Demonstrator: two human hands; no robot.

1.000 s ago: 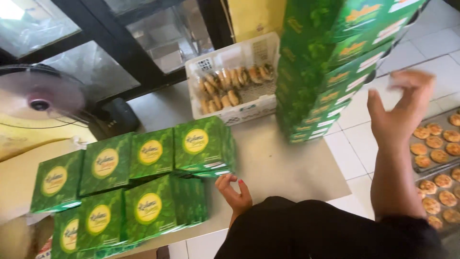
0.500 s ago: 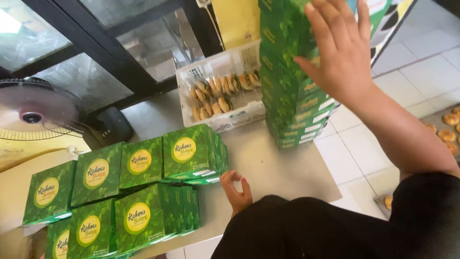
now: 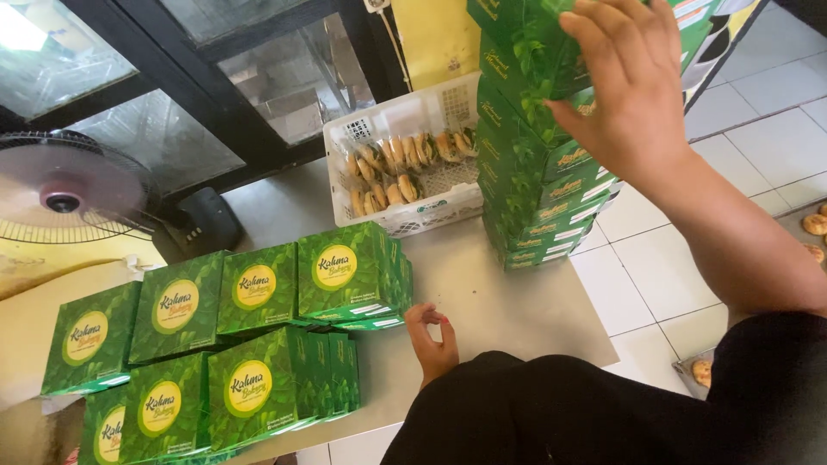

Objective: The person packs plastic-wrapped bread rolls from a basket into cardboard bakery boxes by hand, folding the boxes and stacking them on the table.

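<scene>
- Right hand [image 3: 633, 95] is up high w/ fingers spread, flat on the side of the top box of a tall stack of green cardboard boxes [image 3: 538, 164]. Open hand, touching the box but not wrapped round it.
- Stack stands at the far right part of the pale table [image 3: 491, 301], near the edge, a bit tilted.
- Left hand [image 3: 433, 340] is low, just over the table by the person's dark lap. Fingers curl in loosely, half open, nothing in it.
- Just left of that hand: a bunch of green boxes with round yellow labels [image 3: 258, 327], approx. two rows, standing on edge, touching each other.
- Behind the stack, touching it: a white plastic basket [image 3: 405, 172] w/ golden-brown baked pastries [image 3: 401, 168] lined up inside.
- Far left: a round wire fan [image 3: 65, 194], next to a small black thing; can't tell what that is.
- Right edge, on the white tile floor [image 3: 758, 138]: a tray w/ round biscuits [image 3: 814, 228], only partly seen.
</scene>
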